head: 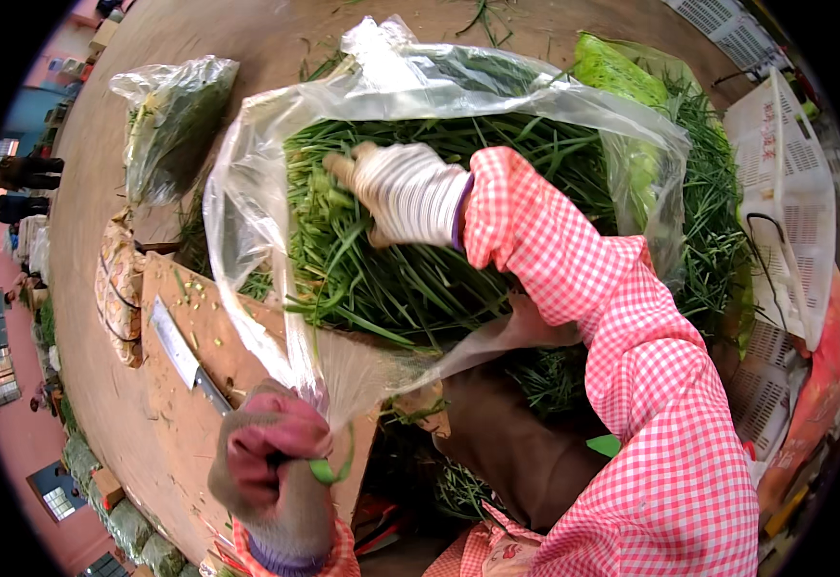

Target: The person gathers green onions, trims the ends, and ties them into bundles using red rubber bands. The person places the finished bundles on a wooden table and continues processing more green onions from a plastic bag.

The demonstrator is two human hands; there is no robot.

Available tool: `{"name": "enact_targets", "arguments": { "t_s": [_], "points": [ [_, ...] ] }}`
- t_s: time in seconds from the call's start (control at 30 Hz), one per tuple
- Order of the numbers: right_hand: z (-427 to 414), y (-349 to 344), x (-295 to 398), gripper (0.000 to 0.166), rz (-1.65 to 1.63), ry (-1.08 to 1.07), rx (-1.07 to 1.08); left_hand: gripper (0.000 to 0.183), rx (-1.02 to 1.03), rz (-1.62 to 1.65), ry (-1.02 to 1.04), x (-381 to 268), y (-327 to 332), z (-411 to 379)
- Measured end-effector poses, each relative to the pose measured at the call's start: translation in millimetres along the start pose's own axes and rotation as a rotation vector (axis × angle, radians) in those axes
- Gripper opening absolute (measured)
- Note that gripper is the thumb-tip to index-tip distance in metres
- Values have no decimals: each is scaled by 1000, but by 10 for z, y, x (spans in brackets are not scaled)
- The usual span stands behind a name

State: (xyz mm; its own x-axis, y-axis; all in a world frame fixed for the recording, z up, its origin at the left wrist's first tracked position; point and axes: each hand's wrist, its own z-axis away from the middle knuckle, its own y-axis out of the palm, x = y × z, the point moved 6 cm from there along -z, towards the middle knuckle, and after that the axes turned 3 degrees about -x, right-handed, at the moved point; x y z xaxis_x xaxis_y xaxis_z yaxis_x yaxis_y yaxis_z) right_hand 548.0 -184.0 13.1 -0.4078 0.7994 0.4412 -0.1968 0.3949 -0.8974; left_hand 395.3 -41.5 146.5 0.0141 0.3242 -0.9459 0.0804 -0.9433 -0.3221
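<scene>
A large clear plastic bag (261, 216) lies wide open, full of long green leafy stalks, perhaps garlic chives (405, 288), their cut ends towards the left. My left hand (276, 451), in a grey and red glove, grips the bag's near left edge; a green strip hangs by its wrist. Inside the bag, my right hand (402, 195), in a white striped glove, rests on the stalks near their cut ends. Whether its fingers close on any is hidden. A knife (175, 339) with a dark handle lies on a wooden board (247, 332) left of the bag.
A filled clear bag (182, 130) stands at the upper left, above a patterned cloth bundle (120, 288). More greens (709, 216) and a bright green bag (618, 72) are at the right, beside white plastic crates (788, 195). Several people are far off at the left.
</scene>
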Motion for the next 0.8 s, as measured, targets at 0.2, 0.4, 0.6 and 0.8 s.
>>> {"name": "enact_targets", "arguments": {
  "t_s": [0.2,0.4,0.6,0.8],
  "points": [
    [13,285,-646,78,29,180,-108,14,-49,-82,-29,425,-435,238],
    [381,-141,-583,70,-135,63,-328,10,-99,-103,-51,639,-697,439],
    [720,-604,-240,37,-229,-127,-452,8,-124,-102,-24,639,-750,501],
    [717,629,774,15,55,-378,442,17,-72,-159,-25,547,-677,437]
  ]
}}
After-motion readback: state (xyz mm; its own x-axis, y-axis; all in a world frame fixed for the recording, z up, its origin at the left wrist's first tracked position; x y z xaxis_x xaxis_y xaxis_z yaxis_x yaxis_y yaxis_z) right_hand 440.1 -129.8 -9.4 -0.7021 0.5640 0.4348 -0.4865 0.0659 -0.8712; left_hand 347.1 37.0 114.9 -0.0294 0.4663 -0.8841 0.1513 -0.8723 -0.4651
